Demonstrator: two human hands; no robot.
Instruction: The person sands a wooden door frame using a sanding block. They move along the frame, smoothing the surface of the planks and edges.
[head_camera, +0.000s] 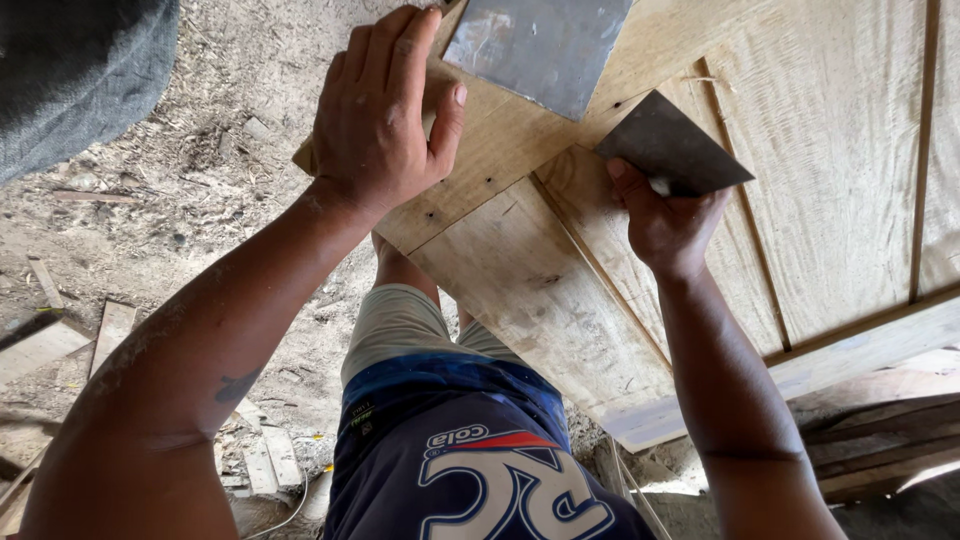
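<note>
Nearest the camera, both forearms rise from the bottom edge, either side of the person's dark blue shirt and pale shorts; the left arm slants up from the lower left, the right stands almost straight up at the right. The left hand lies palm down on the corner of the wooden panel, fingers pointing up and thumb spread to the right, pressing flat and gripping nothing. The right hand is closed on the lower edge of a dark metal scraper, whose blade rests flat against the panel. Just above and between the hands sits a grey metal plate, touching the board. The panel's lower edge runs diagonally; beyond its left edge lies open dirt ground strewn with wood scraps.
</note>
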